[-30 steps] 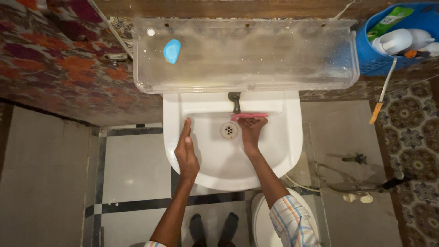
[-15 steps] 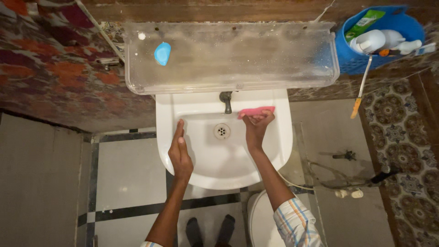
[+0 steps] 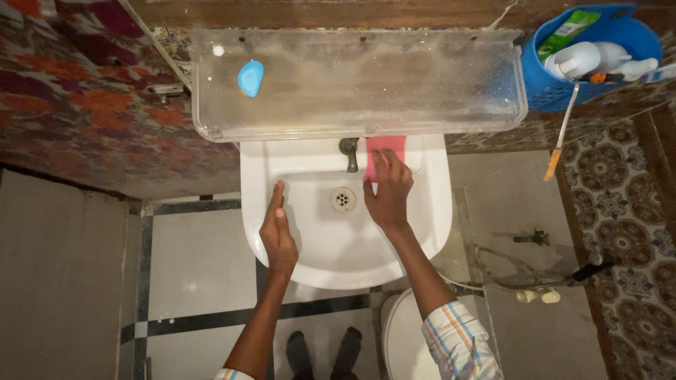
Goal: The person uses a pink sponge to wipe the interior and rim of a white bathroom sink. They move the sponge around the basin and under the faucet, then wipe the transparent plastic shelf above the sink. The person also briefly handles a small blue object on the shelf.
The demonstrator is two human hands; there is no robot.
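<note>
Head view: right hand (image 3: 388,198) fingers flat, pressing pink sponge (image 3: 387,146) on sink (image 3: 436,211) back ledge, right of tap (image 3: 348,151); left hand (image 3: 277,232) open, empty, on left rim.

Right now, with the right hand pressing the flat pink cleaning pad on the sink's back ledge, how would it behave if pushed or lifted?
The flat pink cleaning pad looks thin, so probably light and somewhat bendy. Under the right hand it likely slides easily on the glossy white ceramic sink. Lying flat, it should not roll.
</note>
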